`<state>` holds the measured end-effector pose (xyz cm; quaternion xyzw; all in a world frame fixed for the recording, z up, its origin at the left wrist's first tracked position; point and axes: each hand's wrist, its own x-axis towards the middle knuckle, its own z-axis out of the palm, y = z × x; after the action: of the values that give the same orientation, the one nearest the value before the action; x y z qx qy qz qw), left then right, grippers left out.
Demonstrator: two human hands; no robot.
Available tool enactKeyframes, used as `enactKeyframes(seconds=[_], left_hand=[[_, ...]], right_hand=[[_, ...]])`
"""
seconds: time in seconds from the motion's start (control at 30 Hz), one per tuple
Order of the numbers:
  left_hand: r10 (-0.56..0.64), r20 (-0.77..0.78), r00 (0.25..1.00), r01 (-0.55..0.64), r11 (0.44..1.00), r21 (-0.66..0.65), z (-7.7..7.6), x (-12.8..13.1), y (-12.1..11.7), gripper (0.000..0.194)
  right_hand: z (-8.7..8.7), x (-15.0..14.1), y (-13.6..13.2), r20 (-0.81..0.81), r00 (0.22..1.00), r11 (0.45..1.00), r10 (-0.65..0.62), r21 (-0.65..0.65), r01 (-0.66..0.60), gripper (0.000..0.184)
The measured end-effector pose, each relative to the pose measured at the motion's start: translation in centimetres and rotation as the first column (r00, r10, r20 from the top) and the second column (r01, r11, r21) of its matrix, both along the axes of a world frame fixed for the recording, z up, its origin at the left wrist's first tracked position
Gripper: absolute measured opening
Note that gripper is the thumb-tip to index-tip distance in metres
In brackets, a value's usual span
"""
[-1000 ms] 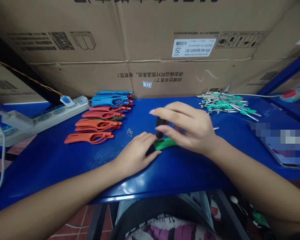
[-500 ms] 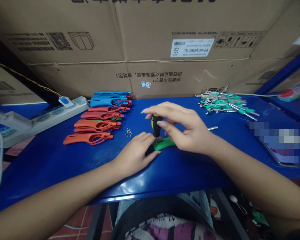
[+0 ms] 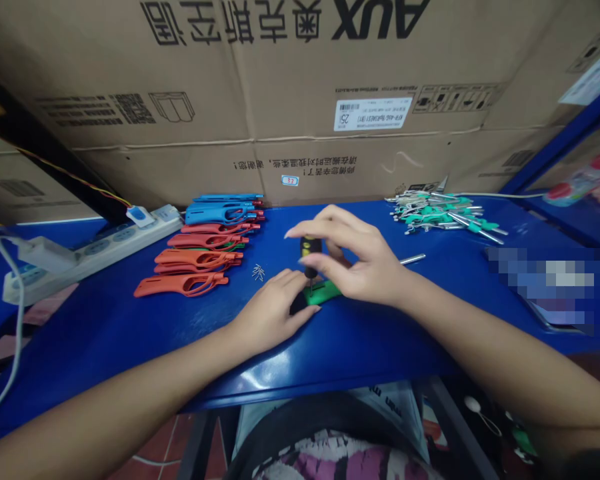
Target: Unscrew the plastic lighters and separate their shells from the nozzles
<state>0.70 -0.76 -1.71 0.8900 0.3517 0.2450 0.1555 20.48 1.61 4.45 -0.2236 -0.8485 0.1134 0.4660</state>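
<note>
My right hand (image 3: 367, 260) is closed round the black-and-yellow handle of a short screwdriver (image 3: 311, 248). The tool stands upright, its tip down on the near end of a green lighter body (image 3: 325, 291). That lighter lies on the blue table, partly covered by both hands, with a silver metal tube (image 3: 413, 259) showing beyond my right hand. With fingers and thumb, my left hand (image 3: 275, 308) grips the lighter's left end. A small pile of screws (image 3: 259, 272) lies just past my left hand.
Orange, red and blue lighter shells (image 3: 183, 285) are lined up at left. At the back right lies a heap of green lighter inserts (image 3: 440, 212) with metal tubes. A power strip (image 3: 113, 245) borders the left; a blurred flat device (image 3: 555, 300) lies right. Cardboard (image 3: 300, 120) stands behind.
The view has tilted up, showing more cardboard. My right fingers have shifted round the screwdriver handle, which still stands on the green lighter. My left hand keeps its hold.
</note>
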Motion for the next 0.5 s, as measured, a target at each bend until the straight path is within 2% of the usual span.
enactKeyframes(seconds=[0.1,0.2,0.3,0.37,0.43,0.5], left_hand=[[0.004,0.024,1.000,-0.004,1.000,-0.014,0.1,0.3,-0.2,0.027],[0.019,-0.023,1.000,-0.019,1.000,-0.017,0.5,0.6,-0.5,0.033],[0.025,-0.102,0.995,-0.026,1.000,-0.009,1.2,0.4,0.0,0.043],[0.037,-0.157,0.987,-0.039,0.999,-0.012,1.7,0.1,0.9,0.045],[0.051,-0.202,0.978,-0.052,0.999,-0.001,2.1,-0.1,2.5,0.042],[0.074,-0.261,0.962,-0.070,0.997,0.024,2.6,0.0,4.5,0.040]], right_hand=[[-0.1,-0.1,0.0,-0.020,0.997,0.994,-0.081,0.070,0.082,0.022],[0.3,0.6,0.3,-0.044,0.993,0.994,-0.107,0.030,0.108,0.018],[0.9,2.7,1.1,-0.116,0.965,0.966,-0.235,0.077,0.245,0.017],[0.9,4.8,1.9,-0.101,0.924,0.903,-0.368,0.200,0.381,0.016],[0.6,7.1,2.9,-0.052,0.865,0.807,-0.499,0.334,0.486,0.015],[0.0,8.9,3.8,-0.018,0.803,0.738,-0.596,0.381,0.557,0.016]])
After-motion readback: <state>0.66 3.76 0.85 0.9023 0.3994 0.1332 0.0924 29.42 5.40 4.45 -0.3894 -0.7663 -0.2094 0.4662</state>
